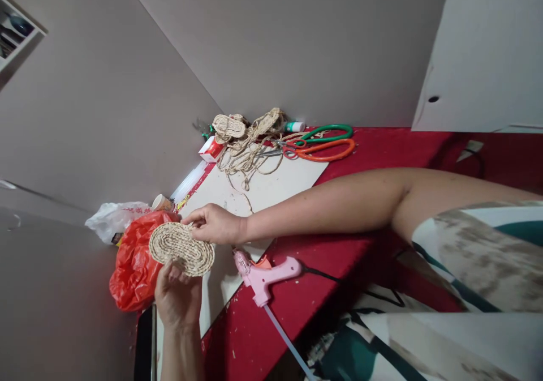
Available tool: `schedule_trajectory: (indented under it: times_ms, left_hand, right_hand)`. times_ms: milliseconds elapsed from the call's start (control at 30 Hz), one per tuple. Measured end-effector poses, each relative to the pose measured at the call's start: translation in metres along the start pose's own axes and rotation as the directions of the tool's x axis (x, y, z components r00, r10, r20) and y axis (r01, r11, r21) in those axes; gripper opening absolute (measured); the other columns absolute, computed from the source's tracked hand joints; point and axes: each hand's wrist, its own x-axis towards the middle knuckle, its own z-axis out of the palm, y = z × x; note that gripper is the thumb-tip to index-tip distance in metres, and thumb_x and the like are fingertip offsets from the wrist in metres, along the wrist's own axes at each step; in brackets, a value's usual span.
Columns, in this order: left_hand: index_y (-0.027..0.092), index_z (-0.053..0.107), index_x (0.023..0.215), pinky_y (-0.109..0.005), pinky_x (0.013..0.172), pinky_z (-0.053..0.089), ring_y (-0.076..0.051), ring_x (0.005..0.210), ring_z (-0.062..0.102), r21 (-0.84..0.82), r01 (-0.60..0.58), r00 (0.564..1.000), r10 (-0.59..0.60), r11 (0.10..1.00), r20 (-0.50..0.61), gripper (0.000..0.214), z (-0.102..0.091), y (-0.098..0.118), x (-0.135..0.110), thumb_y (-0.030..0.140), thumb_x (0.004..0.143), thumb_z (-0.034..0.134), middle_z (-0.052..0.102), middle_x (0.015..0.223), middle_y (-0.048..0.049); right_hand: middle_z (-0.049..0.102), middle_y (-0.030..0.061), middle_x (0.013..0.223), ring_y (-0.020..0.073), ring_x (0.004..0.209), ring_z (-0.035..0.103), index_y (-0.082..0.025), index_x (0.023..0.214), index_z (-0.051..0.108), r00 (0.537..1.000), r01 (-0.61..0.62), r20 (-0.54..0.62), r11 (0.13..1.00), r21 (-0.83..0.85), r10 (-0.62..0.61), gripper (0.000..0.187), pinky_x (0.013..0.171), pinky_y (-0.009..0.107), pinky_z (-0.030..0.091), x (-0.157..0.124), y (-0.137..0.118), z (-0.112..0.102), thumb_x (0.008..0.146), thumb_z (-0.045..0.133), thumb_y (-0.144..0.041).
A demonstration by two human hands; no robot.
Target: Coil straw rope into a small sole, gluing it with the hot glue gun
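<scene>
Between both hands is a flat, coiled oval mat of braided straw [180,248], pinched at its rim and raised above the work surface. My right hand [218,224] closes thumb and fingers on its upper edge. From below, my left hand [178,296] grips the lower edge, some of its fingers hidden behind the straw. A pink glue gun [265,279] lies on the red table near my right wrist, a glue stick [286,335] jutting from its back. Loose braided cord [250,163] is heaped on the white board [292,177] farther off.
Scissors with orange and green handles [324,150] lie beside the cord. Small coiled straw pieces [229,127] and a red-white box [211,149] stand by the wall. A red plastic bag [138,262], a white bag [116,218] and a paper cup [161,202] sit behind the mat.
</scene>
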Motion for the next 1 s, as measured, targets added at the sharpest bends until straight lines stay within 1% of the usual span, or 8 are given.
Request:
schedule_trajectory:
  times_ms: [67, 133, 300, 500, 633, 800, 867, 1000]
  left_hand:
    - [0.019, 0.070, 0.088, -0.035, 0.089, 0.046, -0.019, 0.093, 0.064, 0.049, 0.016, 0.988, -0.008, 0.999, -0.157, 0.015, 0.009, -0.007, 0.003, 0.022, 0.079, 0.059, 0.070, 0.091, -0.0047]
    - [0.018, 0.069, 0.097, -0.031, 0.088, 0.046, -0.017, 0.091, 0.064, 0.065, 0.022, 0.978, -0.008, 0.998, -0.208, 0.019, 0.015, -0.015, 0.007, 0.020, 0.081, 0.058, 0.070, 0.097, -0.0052]
    - [0.016, 0.069, 0.103, -0.027, 0.083, 0.049, -0.015, 0.082, 0.066, 0.072, 0.038, 0.970, -0.020, 0.997, -0.241, 0.025, 0.008, -0.020, 0.012, 0.025, 0.085, 0.055, 0.071, 0.095, -0.0063]
    - [0.018, 0.068, 0.109, -0.031, 0.086, 0.049, -0.021, 0.098, 0.064, 0.096, 0.048, 0.975, -0.026, 0.994, -0.219, 0.031, 0.000, -0.018, 0.012, 0.029, 0.083, 0.055, 0.070, 0.103, -0.0078]
    - [0.019, 0.068, 0.108, -0.033, 0.089, 0.048, -0.022, 0.102, 0.063, 0.114, 0.055, 0.980, -0.032, 0.992, -0.195, 0.032, -0.001, -0.017, 0.010, 0.029, 0.081, 0.055, 0.070, 0.104, -0.0082]
    - [0.019, 0.069, 0.105, -0.030, 0.086, 0.049, -0.021, 0.099, 0.064, 0.055, 0.074, 0.957, -0.055, 0.996, -0.284, 0.029, 0.001, -0.013, 0.009, 0.026, 0.082, 0.053, 0.071, 0.102, -0.0074]
    - [0.019, 0.069, 0.105, -0.029, 0.085, 0.050, -0.019, 0.098, 0.065, 0.046, 0.073, 0.953, -0.057, 0.996, -0.299, 0.029, 0.002, -0.011, 0.008, 0.026, 0.082, 0.052, 0.071, 0.102, -0.0066]
    - [0.021, 0.069, 0.106, -0.028, 0.084, 0.050, -0.018, 0.098, 0.065, 0.065, 0.064, 0.949, -0.041, 0.996, -0.314, 0.030, 0.003, -0.010, 0.006, 0.026, 0.082, 0.051, 0.071, 0.100, -0.0057]
  right_hand:
    - [0.067, 0.0050, 0.085, 0.0078, 0.069, 0.053, -0.007, 0.105, 0.068, 0.999, 0.022, 0.026, 0.998, -0.053, -0.021, 0.038, 0.065, 0.020, 0.042, -0.001, 0.005, 0.001, 0.070, 0.055, -0.004]
    - [0.069, 0.0058, 0.092, 0.0097, 0.077, 0.057, -0.009, 0.102, 0.070, 0.997, 0.044, 0.065, 0.994, -0.099, -0.037, 0.036, 0.070, 0.021, 0.044, -0.002, 0.009, 0.001, 0.070, 0.054, -0.004]
    - [0.071, 0.0066, 0.094, 0.0112, 0.082, 0.061, -0.009, 0.096, 0.071, 0.981, 0.092, 0.184, 0.977, -0.191, -0.056, 0.033, 0.075, 0.022, 0.044, -0.002, 0.012, -0.003, 0.074, 0.048, 0.000]
    - [0.070, 0.0077, 0.097, 0.0117, 0.087, 0.061, -0.010, 0.092, 0.071, 0.967, 0.153, 0.239, 0.950, -0.272, -0.087, 0.026, 0.083, 0.024, 0.042, -0.004, 0.013, -0.007, 0.077, 0.051, -0.003]
    - [0.070, 0.0068, 0.095, 0.0112, 0.086, 0.061, -0.012, 0.088, 0.071, 0.942, 0.228, 0.315, 0.914, -0.335, -0.119, 0.022, 0.083, 0.024, 0.043, -0.007, 0.009, -0.010, 0.079, 0.052, -0.005]
    - [0.070, 0.0076, 0.098, 0.0116, 0.087, 0.061, -0.010, 0.095, 0.070, 0.937, 0.249, 0.327, 0.896, -0.368, -0.126, 0.024, 0.083, 0.024, 0.043, -0.006, 0.005, -0.012, 0.080, 0.051, -0.004]
    - [0.070, 0.0088, 0.099, 0.0114, 0.088, 0.061, -0.008, 0.096, 0.069, 0.935, 0.259, 0.327, 0.891, -0.373, -0.135, 0.026, 0.083, 0.023, 0.043, -0.006, 0.003, -0.013, 0.080, 0.050, -0.002]
    - [0.070, 0.0095, 0.096, 0.0106, 0.085, 0.061, -0.005, 0.097, 0.068, 0.908, 0.295, 0.397, 0.874, -0.386, -0.131, 0.026, 0.080, 0.022, 0.043, -0.008, -0.005, -0.014, 0.081, 0.048, -0.001]
